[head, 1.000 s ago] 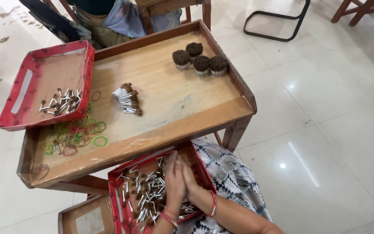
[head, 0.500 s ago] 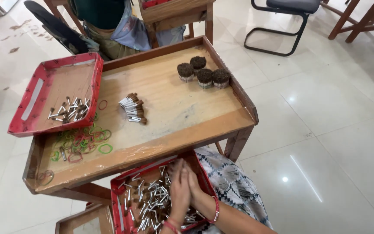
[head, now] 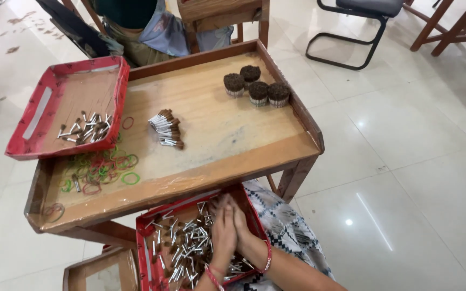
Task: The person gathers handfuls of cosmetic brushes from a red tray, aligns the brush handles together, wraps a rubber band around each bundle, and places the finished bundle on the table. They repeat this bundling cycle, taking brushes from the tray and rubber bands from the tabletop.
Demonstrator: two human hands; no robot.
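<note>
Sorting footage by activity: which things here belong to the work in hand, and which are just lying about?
In use: left hand and right hand, pressed together over loose sticks in the red lap tray.

Lying about: tied bundle, rubber bands, round bundles, second red tray, black chair.

A red tray (head: pixel 145 237) sits on the person's lap just below the wooden surface (head: pixel 217 124), tilted slightly. Inside it, short thin sticks (head: pixel 184 250) with silver and brown ends lie loose, heaped and crisscrossed.
</note>
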